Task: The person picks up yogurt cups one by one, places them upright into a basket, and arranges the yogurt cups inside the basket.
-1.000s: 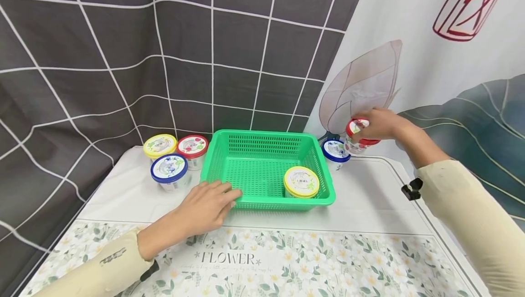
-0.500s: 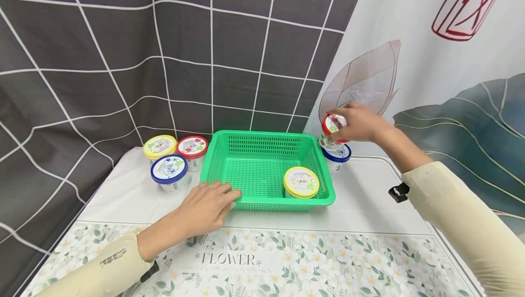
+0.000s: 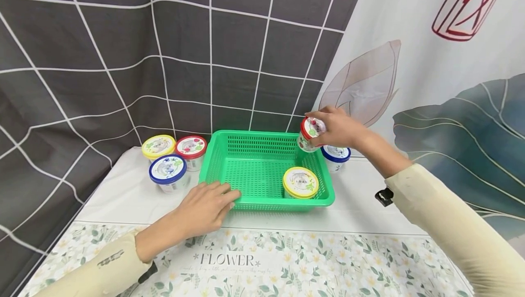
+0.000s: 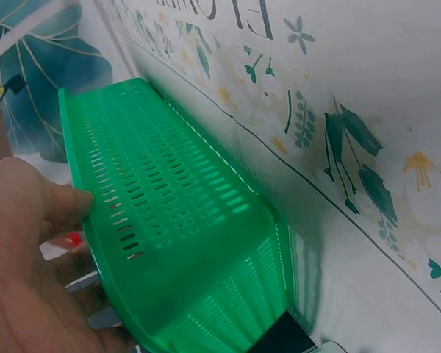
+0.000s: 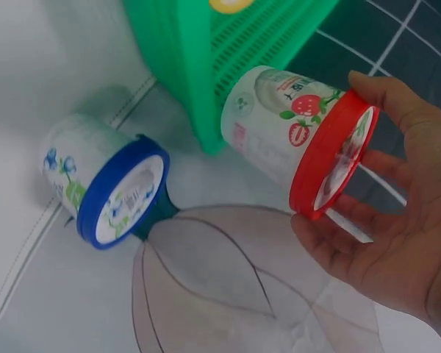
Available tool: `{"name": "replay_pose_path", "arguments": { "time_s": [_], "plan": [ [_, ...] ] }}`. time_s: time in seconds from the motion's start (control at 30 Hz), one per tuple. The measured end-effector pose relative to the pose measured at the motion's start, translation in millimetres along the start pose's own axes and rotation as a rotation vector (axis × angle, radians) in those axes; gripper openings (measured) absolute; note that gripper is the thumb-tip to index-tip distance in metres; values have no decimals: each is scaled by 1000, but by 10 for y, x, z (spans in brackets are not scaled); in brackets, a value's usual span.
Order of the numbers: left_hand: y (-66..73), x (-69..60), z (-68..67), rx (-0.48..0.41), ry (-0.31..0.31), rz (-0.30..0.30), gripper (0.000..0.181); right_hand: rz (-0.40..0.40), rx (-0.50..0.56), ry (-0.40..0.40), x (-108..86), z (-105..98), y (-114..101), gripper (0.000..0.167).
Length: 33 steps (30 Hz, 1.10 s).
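Red-lidded tub, lid gripped, in right hand

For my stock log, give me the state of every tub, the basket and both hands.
Basket, upright, one tub inside
Yellow tub in basket, upright, lidded
Held red tub, lidded, raised
Right blue tub, upright, lidded
Left yellow tub, upright, lidded
Left red tub, upright, lidded
Left blue tub, upright, lidded
Left hand, gripping the basket
Right hand, gripping the held red tub

Green basket, free leftward, yellow-lidded tub (right corner) obstructing
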State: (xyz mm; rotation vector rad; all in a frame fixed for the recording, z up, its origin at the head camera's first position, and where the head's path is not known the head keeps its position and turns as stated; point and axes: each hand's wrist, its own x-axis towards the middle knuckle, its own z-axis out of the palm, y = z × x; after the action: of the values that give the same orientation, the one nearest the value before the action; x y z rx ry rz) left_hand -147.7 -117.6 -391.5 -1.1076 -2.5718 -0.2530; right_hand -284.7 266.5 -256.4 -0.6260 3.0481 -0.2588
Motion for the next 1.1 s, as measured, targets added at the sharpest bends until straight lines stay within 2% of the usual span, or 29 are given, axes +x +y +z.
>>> {"name": "replay_pose_path", "arguments": {
  "time_s": [0.27,0.5,0.83,1.1],
  "plan": [
    [7,-13,1,-3,4,-4,9,-55,1,-40,80,212,-125,85],
    [16,-25,-7,-4,0,-5,10,-73,2,-72,140,386,-173,82],
    [15,-37,-3,-2,-7,-11,11,-34,-21,-117,196,563,-178,81],
    [6,-1,-9,5,3,0,6,-15,-21,-118,207,666,-149,77]
  ]
}}
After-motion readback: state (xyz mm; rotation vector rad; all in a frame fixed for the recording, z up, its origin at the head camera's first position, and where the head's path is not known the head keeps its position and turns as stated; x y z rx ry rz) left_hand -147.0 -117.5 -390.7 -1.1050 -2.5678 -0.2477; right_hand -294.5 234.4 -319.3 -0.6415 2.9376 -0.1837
